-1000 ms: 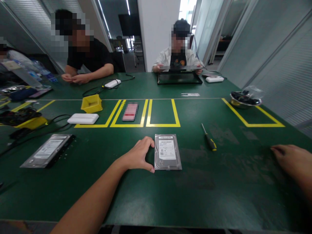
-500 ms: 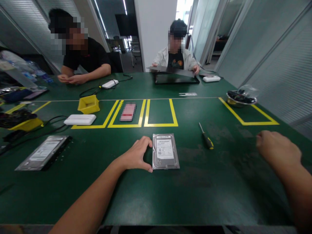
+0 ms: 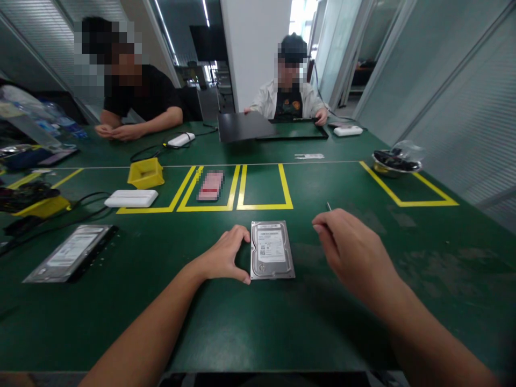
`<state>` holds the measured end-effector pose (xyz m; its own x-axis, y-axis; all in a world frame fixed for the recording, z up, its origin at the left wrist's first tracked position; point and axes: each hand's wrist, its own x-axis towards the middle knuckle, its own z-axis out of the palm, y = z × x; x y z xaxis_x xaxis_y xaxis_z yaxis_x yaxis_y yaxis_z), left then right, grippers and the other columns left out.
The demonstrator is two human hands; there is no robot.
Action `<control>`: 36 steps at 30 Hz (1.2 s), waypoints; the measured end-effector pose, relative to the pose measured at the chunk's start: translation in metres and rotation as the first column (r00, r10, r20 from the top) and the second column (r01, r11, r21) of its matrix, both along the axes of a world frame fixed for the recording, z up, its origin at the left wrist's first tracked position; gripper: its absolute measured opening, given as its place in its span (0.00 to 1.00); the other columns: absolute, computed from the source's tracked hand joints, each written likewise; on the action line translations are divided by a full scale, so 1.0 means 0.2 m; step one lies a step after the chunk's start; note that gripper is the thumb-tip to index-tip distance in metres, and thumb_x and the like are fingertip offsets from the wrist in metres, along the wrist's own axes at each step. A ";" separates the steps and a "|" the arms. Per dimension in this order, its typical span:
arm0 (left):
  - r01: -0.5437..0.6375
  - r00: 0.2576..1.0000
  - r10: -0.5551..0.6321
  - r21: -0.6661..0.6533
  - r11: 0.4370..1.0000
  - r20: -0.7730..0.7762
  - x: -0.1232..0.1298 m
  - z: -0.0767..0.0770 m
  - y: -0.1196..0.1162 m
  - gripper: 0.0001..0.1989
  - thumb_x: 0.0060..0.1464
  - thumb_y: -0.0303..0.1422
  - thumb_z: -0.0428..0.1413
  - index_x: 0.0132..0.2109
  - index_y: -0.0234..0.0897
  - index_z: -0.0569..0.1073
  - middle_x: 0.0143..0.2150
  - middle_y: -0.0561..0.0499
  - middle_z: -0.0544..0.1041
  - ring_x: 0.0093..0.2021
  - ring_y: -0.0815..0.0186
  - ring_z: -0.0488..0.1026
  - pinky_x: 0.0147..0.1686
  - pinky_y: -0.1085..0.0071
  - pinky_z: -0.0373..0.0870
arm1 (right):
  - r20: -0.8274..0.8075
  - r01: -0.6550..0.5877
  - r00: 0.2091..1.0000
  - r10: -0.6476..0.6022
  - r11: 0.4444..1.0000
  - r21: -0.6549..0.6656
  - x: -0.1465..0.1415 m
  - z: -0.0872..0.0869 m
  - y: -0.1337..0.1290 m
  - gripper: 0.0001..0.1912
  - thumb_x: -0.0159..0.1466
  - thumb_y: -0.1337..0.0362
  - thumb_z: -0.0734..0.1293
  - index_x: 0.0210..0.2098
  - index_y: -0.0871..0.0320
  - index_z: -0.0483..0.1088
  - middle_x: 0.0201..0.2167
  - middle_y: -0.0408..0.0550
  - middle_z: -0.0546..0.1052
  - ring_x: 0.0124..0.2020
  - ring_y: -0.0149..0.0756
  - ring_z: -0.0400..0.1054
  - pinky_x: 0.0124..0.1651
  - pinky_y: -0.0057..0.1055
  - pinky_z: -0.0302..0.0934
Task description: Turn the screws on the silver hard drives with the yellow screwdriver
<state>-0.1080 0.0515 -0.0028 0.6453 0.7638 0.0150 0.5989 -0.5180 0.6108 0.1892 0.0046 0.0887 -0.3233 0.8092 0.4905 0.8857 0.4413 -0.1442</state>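
Note:
A silver hard drive (image 3: 278,266) with a white label lies flat on the green table in front of me. My left hand (image 3: 226,258) is at its left edge, thumb and forefinger spread in a curve, the tips touching or nearly touching the side. To the right of the drive, my right hand (image 3: 352,244) hovers with fingers curled and pinched; whatever may be between them is too small to make out. Beneath it a screwdriver's thin shaft (image 3: 329,206) pokes out, its handle covered by the hand. A second hard drive (image 3: 70,250) rests at the left.
Yellow tape outlines (image 3: 266,206) mark the table (image 3: 258,328). A red-pink phone-shaped thing (image 3: 211,186), a yellow bin (image 3: 145,173) and a white power strip (image 3: 131,198) lie beyond. A metal bowl (image 3: 393,167) holds dark parts. Across sit two people, one handling a dark panel (image 3: 244,127).
My right hand has swung left from the far right to above the screwdriver. My left hand and the hard drive stay put. The person opposite has shifted the dark panel leftward.

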 end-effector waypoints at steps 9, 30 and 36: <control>-0.002 0.993 0.014 -0.105 0.994 0.118 -0.01 0.04 0.00 0.22 0.46 0.31 0.60 0.47 0.40 0.61 0.48 0.49 0.65 0.46 0.61 0.64 0.46 0.63 0.66 | 0.123 -0.150 0.981 0.148 0.989 0.010 -0.11 -0.37 0.05 0.08 0.68 0.71 0.59 0.36 0.59 0.69 0.30 0.51 0.73 0.32 0.38 0.65 0.35 0.34 0.55; -0.449 0.654 0.438 -0.150 0.881 0.616 0.45 0.20 -0.22 0.07 0.61 0.37 0.55 0.37 0.37 0.71 0.31 0.52 0.72 0.33 0.67 0.68 0.34 0.70 0.66 | 0.056 -0.255 0.966 0.252 0.965 0.064 -0.08 -0.37 0.06 0.13 0.69 0.71 0.58 0.34 0.58 0.71 0.30 0.50 0.74 0.32 0.39 0.61 0.38 0.35 0.56; -0.455 0.640 0.448 -0.162 0.876 0.624 0.54 0.17 -0.18 0.09 0.63 0.38 0.53 0.37 0.37 0.71 0.30 0.52 0.72 0.30 0.67 0.69 0.32 0.70 0.65 | -0.087 -0.240 0.966 0.244 0.969 0.054 -0.07 -0.36 0.06 0.12 0.70 0.70 0.57 0.36 0.59 0.70 0.32 0.52 0.75 0.35 0.39 0.64 0.41 0.36 0.59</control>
